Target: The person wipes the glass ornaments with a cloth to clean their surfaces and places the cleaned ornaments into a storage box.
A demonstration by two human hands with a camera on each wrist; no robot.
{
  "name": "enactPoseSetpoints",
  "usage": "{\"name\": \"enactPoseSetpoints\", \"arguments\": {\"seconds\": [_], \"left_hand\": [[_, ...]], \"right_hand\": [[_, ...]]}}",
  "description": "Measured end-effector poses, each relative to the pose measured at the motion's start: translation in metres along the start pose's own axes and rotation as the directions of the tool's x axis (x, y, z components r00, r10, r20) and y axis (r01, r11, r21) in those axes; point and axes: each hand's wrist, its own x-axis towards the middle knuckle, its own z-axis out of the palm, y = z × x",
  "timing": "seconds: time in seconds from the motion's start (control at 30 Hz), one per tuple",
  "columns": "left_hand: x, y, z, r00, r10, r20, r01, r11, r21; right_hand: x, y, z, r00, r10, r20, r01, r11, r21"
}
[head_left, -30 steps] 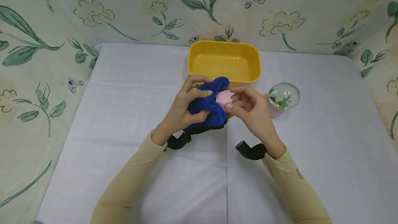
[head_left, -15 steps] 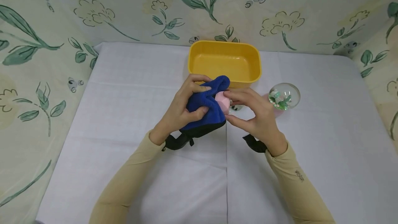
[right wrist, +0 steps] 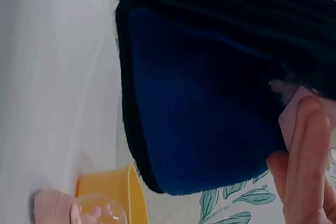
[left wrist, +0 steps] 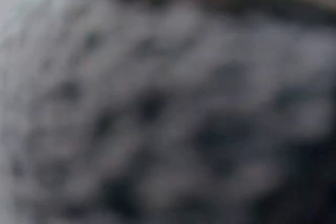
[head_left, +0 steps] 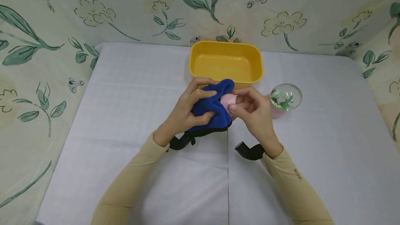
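My left hand [head_left: 181,112] grips a folded blue cloth [head_left: 204,107] with a black edge, fingers above and thumb below. The fingers of my right hand [head_left: 257,114] pinch a snow globe by its pink faceted base [head_left: 227,100], pressed against the cloth's fold. My fingers and the cloth hide its other end. In the right wrist view the cloth [right wrist: 194,108] hangs down as a broad blue panel beside the pink base [right wrist: 291,114]. A blurred grey textured surface [left wrist: 157,98] fills the left wrist view.
A yellow tray [head_left: 257,74] stands just beyond my hands. Another snow globe [head_left: 285,96], with a clear dome, green and white pieces inside and a pink base, stands right of my right hand. White cloth [head_left: 125,114] covers the table; floral fabric [head_left: 125,9] hangs behind.
My right fingers opened around the pink base half a second ago, then curled in on it again. Both hands and the cloth have shifted slightly right since then.
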Motion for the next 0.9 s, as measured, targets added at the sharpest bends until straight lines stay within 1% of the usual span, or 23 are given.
{"name": "enactPoseSetpoints", "arguments": {"seconds": [0.07, 0.1, 0.17, 0.23, 0.3, 0.4, 0.5, 0.53, 0.63, 0.73, 0.77, 0.8, 0.9], "left_hand": [[-0.001, -0.001, 0.001, 1.0, -0.001, -0.009, 0.001, 1.0, -0.002], [-0.001, -0.002, 0.002, 1.0, -0.005, -0.018, 0.005, 1.0, -0.001], [-0.002, -0.003, 0.002, 0.999, -0.019, -0.043, 0.019, 1.0, -0.009], [-0.003, -0.004, 0.002, 0.997, -0.039, -0.072, 0.037, 0.999, -0.023], [-0.004, -0.005, 0.002, 0.994, -0.059, -0.095, 0.056, 0.998, -0.035], [-0.004, -0.006, 0.001, 0.99, -0.084, -0.113, 0.079, 0.996, -0.047], [-0.003, -0.006, -0.001, 0.987, -0.108, -0.118, 0.101, 0.993, -0.063], [-0.003, -0.005, -0.001, 0.986, -0.116, -0.119, 0.109, 0.992, -0.068], [-0.002, -0.004, -0.003, 0.985, -0.135, -0.11, 0.125, 0.988, -0.091], [-0.002, -0.004, -0.003, 0.986, -0.139, -0.089, 0.129, 0.986, -0.105], [-0.001, -0.003, -0.004, 0.988, -0.133, -0.079, 0.124, 0.987, -0.105], [-0.001, -0.003, -0.004, 0.99, -0.126, -0.068, 0.118, 0.988, -0.102], [0.0, -0.002, -0.003, 0.995, -0.092, -0.042, 0.089, 0.993, -0.081]], "right_hand": [[-0.001, -0.001, 0.0, 0.998, 0.065, -0.008, -0.065, 0.997, 0.039], [-0.001, -0.001, 0.0, 0.997, 0.079, -0.007, -0.078, 0.996, 0.04], [0.0, 0.0, -0.001, 0.998, 0.058, 0.01, -0.058, 0.998, 0.014], [0.0, 0.0, -0.003, 0.999, -0.002, 0.041, 0.004, 0.999, -0.05], [0.001, 0.0, -0.004, 0.994, -0.067, 0.083, 0.077, 0.989, -0.123], [0.002, 0.0, -0.006, 0.974, -0.162, 0.158, 0.193, 0.959, -0.207], [0.003, -0.002, -0.008, 0.95, -0.229, 0.214, 0.281, 0.925, -0.257], [0.004, -0.002, -0.008, 0.942, -0.249, 0.223, 0.306, 0.913, -0.271], [0.005, -0.003, -0.009, 0.93, -0.289, 0.229, 0.352, 0.877, -0.326], [0.004, -0.003, -0.011, 0.925, -0.312, 0.218, 0.373, 0.86, -0.349], [0.004, -0.003, -0.011, 0.925, -0.315, 0.212, 0.373, 0.859, -0.352], [0.004, -0.002, -0.011, 0.929, -0.309, 0.204, 0.363, 0.864, -0.347], [0.004, 0.0, -0.011, 0.952, -0.258, 0.164, 0.297, 0.908, -0.294]]}}
